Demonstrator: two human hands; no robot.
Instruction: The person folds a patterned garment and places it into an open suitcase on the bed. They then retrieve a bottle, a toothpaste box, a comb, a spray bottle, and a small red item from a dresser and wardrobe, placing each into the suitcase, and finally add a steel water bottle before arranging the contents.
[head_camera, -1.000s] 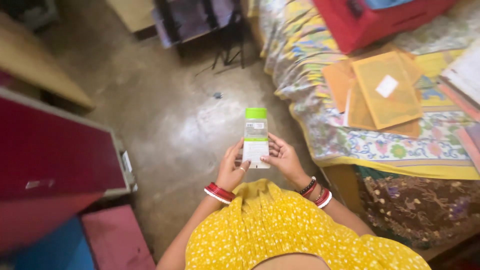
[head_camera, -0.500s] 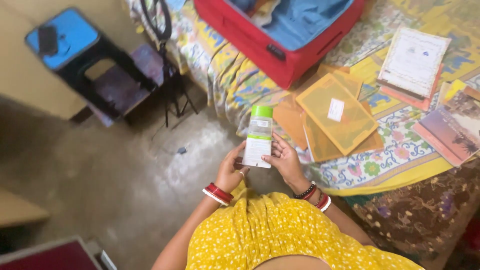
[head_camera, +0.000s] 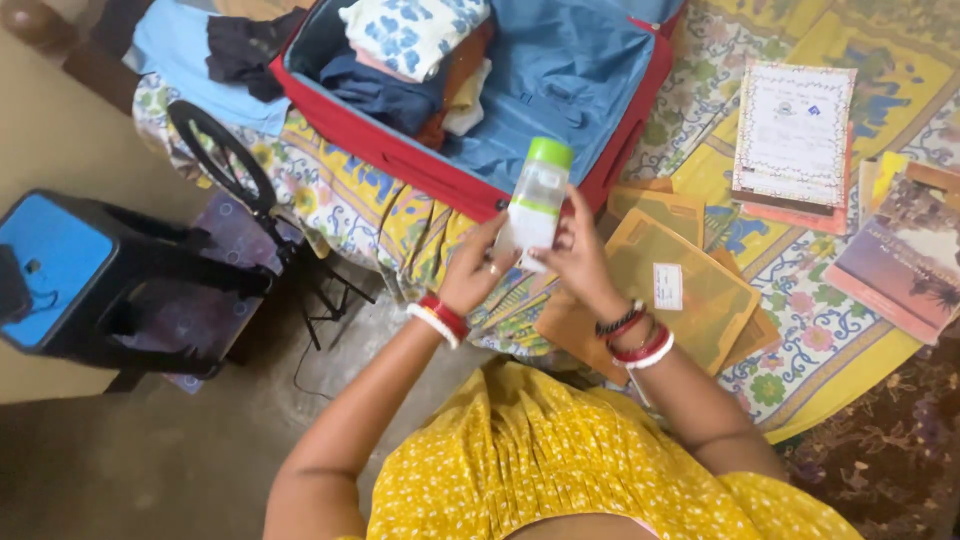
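Both my hands hold a clear plastic bottle (head_camera: 537, 195) with a green cap and a green band, upright in front of my chest. My left hand (head_camera: 477, 265) grips its lower left side, with red and white bangles at the wrist. On the lower right side my right hand (head_camera: 577, 257) wraps the bottle, also wearing bangles. Just beyond the bottle lies an open red suitcase (head_camera: 400, 160) with a blue lining, holding folded clothes (head_camera: 415, 35).
The suitcase rests on a bed with a floral yellow sheet (head_camera: 800, 330). Orange envelopes (head_camera: 690, 290) lie right of my hands, and books and papers (head_camera: 795, 135) farther right. A blue-topped black stool (head_camera: 60, 265) and a ring light on a stand (head_camera: 222, 155) stand at the left.
The view has swung from the floor toward the bed, bringing the open suitcase into sight. The bottle stays in both hands and now sits closer to the suitcase.
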